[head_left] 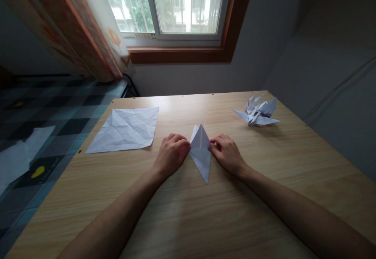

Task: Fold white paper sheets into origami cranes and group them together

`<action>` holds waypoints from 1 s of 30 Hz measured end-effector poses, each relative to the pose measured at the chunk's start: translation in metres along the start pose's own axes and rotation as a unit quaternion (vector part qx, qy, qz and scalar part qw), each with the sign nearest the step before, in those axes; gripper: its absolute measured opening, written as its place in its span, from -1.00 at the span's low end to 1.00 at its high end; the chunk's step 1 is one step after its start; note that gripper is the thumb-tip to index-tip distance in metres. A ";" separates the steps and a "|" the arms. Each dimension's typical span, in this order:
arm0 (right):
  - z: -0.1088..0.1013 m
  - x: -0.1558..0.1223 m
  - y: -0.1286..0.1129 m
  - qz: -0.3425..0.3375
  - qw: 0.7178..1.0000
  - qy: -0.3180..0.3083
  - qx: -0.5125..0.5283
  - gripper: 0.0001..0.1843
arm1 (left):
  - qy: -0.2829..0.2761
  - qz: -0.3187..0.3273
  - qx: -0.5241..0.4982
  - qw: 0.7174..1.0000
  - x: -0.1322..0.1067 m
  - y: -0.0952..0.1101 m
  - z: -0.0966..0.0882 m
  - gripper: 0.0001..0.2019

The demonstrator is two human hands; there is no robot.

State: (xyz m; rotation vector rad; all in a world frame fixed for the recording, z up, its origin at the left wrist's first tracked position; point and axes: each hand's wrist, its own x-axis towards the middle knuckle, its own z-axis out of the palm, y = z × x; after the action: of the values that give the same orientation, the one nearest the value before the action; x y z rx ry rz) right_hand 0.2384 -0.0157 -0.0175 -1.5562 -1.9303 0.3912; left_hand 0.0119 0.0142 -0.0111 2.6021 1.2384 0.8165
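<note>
A white sheet of paper folded into a kite-like diamond, the folded paper [201, 153], stands between my two hands over the middle of the table. One of its points faces the window and a longer one points toward me; a second flap shows behind its upper left. My left hand [174, 151] pinches its left corner between thumb and fingers. At the right corner, my right hand [226, 151] grips the edge in the same way, with its fingers curled.
On the wooden table [182, 220], a creased, unfolded paper sheet [129, 130] lies to the left. Several folded paper cranes [258, 112] sit together at the back right. Left of the table is a checked bed cover [73, 114] with white paper [23, 153] on it.
</note>
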 end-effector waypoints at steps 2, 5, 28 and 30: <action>0.000 0.000 0.002 -0.020 1.000 0.002 0.016 -0.86 | 0.003 0.013 0.004 1.000 0.000 0.000 0.000 -0.84; -0.001 -0.001 0.005 -0.056 0.998 0.004 0.023 -0.76 | 0.002 0.039 0.021 0.999 0.000 0.002 -0.001 -0.83; -0.009 -0.015 -0.014 -0.167 0.965 -0.059 -0.191 -0.73 | -0.063 0.117 0.178 0.975 -0.004 0.029 -0.011 -0.53; -0.009 -0.015 -0.013 -0.171 0.964 -0.056 -0.196 -0.73 | -0.062 0.120 0.157 0.978 -0.003 0.027 -0.012 -0.56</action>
State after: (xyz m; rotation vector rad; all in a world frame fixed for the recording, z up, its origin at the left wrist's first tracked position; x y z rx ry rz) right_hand 0.2357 -0.0349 -0.0067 -1.4091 -2.4239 -0.0593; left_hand 0.0221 -0.0065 0.0066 3.0470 1.1113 0.5151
